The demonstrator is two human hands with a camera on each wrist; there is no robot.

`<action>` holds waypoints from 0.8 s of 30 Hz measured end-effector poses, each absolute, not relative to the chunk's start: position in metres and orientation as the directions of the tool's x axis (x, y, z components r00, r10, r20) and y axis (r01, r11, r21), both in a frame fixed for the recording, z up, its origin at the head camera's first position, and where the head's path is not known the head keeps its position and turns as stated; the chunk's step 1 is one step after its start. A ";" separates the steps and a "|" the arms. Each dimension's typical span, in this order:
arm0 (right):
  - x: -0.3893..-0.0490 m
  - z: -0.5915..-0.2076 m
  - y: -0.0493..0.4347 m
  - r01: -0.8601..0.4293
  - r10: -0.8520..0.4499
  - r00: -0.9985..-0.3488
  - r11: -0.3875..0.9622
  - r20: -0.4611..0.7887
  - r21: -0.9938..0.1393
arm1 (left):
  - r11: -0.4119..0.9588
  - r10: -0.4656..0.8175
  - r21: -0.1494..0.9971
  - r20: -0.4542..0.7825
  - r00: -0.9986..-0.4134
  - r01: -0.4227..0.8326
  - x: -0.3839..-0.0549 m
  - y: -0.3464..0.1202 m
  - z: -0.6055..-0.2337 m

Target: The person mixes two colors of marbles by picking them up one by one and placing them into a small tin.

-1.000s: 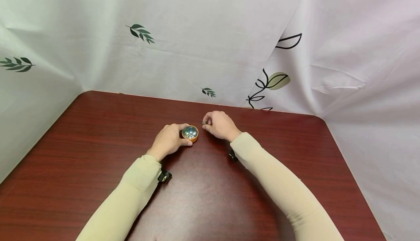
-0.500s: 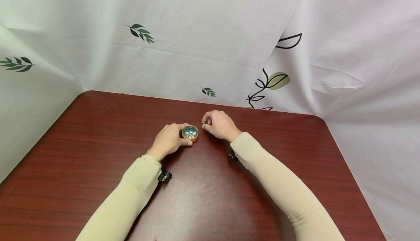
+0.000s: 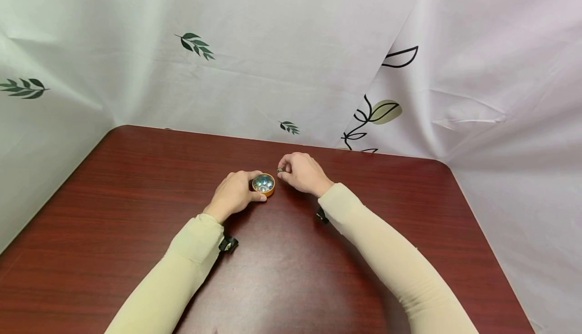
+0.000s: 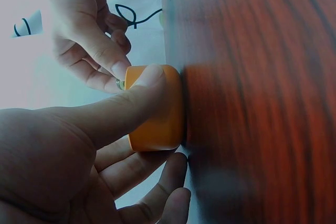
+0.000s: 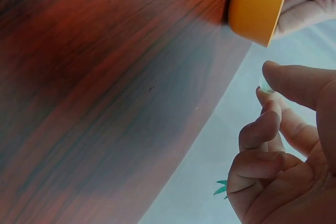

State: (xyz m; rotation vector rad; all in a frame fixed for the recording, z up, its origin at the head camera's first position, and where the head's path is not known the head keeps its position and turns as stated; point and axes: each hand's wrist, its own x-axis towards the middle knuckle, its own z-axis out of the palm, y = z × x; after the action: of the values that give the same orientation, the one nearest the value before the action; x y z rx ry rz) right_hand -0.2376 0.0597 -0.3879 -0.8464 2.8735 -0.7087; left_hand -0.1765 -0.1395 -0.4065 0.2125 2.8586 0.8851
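My left hand [image 3: 232, 195] grips a small round orange bowl [image 4: 160, 124] standing on the table, its thumb and fingers on opposite sides of the wall. Shiny glass marbles [image 3: 263, 183] fill the bowl in the head view. Just to the right of the bowl, my right hand [image 3: 306, 173] pinches one small clear greenish marble [image 5: 266, 86] between thumb and index finger. That marble is apart from the bowl in the right wrist view, a little above the tabletop. The other right fingers are loosely curled. From both wrist views the bowl's inside is hidden.
The dark red wood-grain table [image 3: 291, 273] has its far edge a short way behind the hands. White cloth [image 3: 254, 56] with leaf prints hangs behind and at both sides. Black camera mounts [image 3: 228, 244] sit under both sleeved wrists.
My right hand with the pinched marble has shifted slightly left, closer to the bowl. The left hand and the bowl have stayed in place.
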 end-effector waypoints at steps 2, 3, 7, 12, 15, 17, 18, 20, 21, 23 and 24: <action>-0.238 -0.387 0.059 -0.502 -0.531 -0.845 0.741 0.069 -0.446 | 0.817 0.174 0.570 -0.091 -0.980 0.092 -0.176 -0.139 -0.406; -0.238 -0.387 0.059 -0.503 -0.532 -0.844 0.741 0.070 -0.445 | 0.817 0.174 0.569 -0.091 -0.981 0.093 -0.176 -0.139 -0.406; -0.237 -0.386 0.058 -0.503 -0.533 -0.844 0.741 0.066 -0.444 | 0.818 0.171 0.567 -0.088 -0.981 0.092 -0.176 -0.139 -0.406; -0.236 -0.385 0.057 -0.501 -0.534 -0.844 0.741 0.059 -0.447 | 0.819 0.172 0.565 -0.083 -0.982 0.096 -0.178 -0.139 -0.407; -0.235 -0.384 0.056 -0.500 -0.535 -0.843 0.741 0.058 -0.448 | 0.820 0.173 0.565 -0.083 -0.981 0.097 -0.178 -0.140 -0.408; -0.234 -0.384 0.056 -0.500 -0.535 -0.843 0.742 0.056 -0.447 | 0.818 0.175 0.567 -0.083 -0.981 0.098 -0.178 -0.140 -0.408; -0.234 -0.384 0.056 -0.500 -0.535 -0.843 0.742 0.056 -0.446 | 0.817 0.174 0.569 -0.083 -0.981 0.097 -0.178 -0.140 -0.408; -0.233 -0.384 0.055 -0.501 -0.534 -0.844 0.745 0.058 -0.440 | 0.816 0.177 0.569 -0.081 -0.981 0.100 -0.178 -0.140 -0.408; -0.233 -0.383 0.055 -0.502 -0.534 -0.844 0.746 0.058 -0.438 | 0.816 0.179 0.569 -0.080 -0.981 0.103 -0.178 -0.140 -0.408; -0.232 -0.383 0.054 -0.505 -0.536 -0.842 0.745 0.061 -0.435 | 0.816 0.179 0.569 -0.079 -0.981 0.103 -0.178 -0.140 -0.408; -0.231 -0.383 0.053 -0.507 -0.537 -0.841 0.744 0.061 -0.435 | 0.816 0.180 0.569 -0.079 -0.980 0.104 -0.178 -0.140 -0.408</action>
State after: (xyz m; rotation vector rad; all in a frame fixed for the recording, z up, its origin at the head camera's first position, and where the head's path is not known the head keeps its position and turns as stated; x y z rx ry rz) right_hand -0.2314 0.0533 -0.3826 -0.8606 2.8704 -0.6848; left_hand -0.1776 -0.1401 -0.4080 0.2256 2.8694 0.8885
